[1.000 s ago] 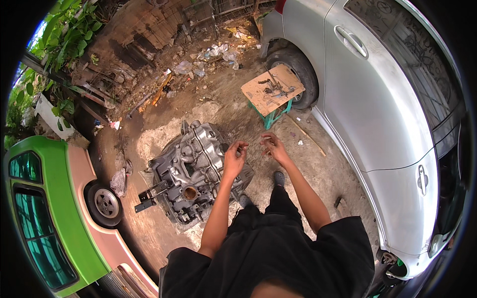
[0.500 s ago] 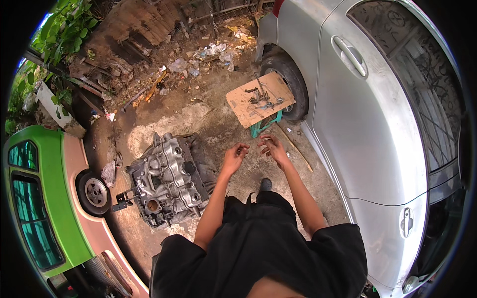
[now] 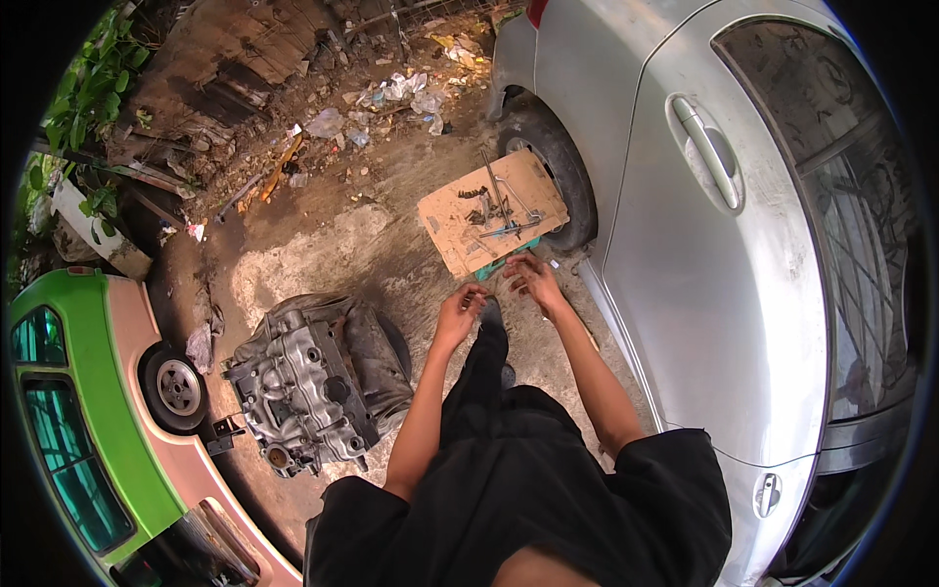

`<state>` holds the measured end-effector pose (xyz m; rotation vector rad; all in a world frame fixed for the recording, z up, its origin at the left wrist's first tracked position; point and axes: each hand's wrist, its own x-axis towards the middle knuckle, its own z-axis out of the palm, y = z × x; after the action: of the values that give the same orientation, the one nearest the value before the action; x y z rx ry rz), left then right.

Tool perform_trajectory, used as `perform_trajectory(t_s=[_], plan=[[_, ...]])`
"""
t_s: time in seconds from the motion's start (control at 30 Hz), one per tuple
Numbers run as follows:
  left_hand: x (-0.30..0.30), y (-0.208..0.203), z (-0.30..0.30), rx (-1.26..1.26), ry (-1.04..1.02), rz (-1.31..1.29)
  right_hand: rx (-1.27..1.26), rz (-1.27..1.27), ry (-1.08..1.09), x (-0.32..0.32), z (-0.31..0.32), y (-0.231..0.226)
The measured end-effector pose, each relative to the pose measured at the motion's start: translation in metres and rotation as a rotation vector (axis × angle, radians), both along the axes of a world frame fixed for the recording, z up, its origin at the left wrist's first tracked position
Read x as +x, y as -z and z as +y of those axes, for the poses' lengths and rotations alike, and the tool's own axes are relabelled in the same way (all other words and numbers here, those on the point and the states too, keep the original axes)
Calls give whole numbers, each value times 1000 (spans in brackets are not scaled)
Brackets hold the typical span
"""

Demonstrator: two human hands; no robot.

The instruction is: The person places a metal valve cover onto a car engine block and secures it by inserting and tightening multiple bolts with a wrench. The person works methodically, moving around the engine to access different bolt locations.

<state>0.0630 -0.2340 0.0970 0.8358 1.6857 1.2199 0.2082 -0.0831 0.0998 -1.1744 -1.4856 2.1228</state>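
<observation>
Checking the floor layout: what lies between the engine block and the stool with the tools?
In the head view, only bare stained concrete separates the engine block from the stool; the left hand hovers beside that stretch.

Engine block [image 3: 313,382], silver car [image 3: 724,245], green car [image 3: 68,421]

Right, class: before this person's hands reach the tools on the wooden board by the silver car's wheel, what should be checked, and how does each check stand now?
1. Left hand free of any tool: cannot tell, fingers curled.
2. Right hand free: ok, fingers spread, nothing seen in it.
3. Wooden board close to the hands: ok, right hand is at its near edge.
4. Tools lying on the board: ok, several thin metal pieces on top.
5. Engine block apart from the legs: ok, it lies to the person's left.
</observation>
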Motion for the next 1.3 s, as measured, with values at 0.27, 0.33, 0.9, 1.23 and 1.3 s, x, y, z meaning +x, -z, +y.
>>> perform_trajectory(t_s=[0.27, 0.33, 0.9, 1.23, 1.3], plan=[[-37, 54, 107, -14, 12, -110, 41, -165, 46, -30, 99, 97], [-43, 69, 128, -39, 14, -122, -10, -212, 76, -35, 118, 132], [-74, 188, 203, -162, 23, -249, 644, -550, -107, -100, 192, 280], [-83, 159, 206, -59, -35, -173, 368, -219, 162, -95, 186, 192], [-86, 138, 212, -51, -62, -85, 159, -117, 220, -91, 179, 157]])
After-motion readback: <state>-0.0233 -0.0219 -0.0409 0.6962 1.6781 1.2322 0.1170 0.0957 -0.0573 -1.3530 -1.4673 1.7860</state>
